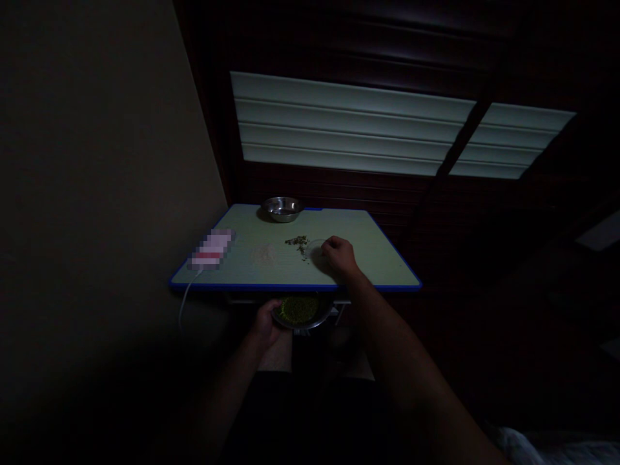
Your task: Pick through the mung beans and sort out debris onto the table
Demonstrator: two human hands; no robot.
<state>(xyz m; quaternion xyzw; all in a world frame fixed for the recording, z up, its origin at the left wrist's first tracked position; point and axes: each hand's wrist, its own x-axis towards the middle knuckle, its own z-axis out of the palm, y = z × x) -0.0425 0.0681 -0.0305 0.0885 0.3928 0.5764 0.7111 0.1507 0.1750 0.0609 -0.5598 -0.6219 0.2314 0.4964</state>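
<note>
grain bowl point(310, 321) sits low in front of me, just below the near edge of the table point(382, 261), its mouth facing up and its round rim giving no clear long axis. my left hand point(267, 321) is closed on its left rim, thumb over the edge, the green grains point(298, 309) spread inside. my right hand point(339, 254) is over the table, fingers curled at the right edge of a clear dish point(314, 248); i cannot tell whether they pinch it. dark crumbs point(301, 243) lie just left of that dish, with a pale scatter point(264, 254) farther left. another metal bowl point(283, 210) stands upright near the far edge, and a white cable point(185, 300) hangs off the left side.
</note>
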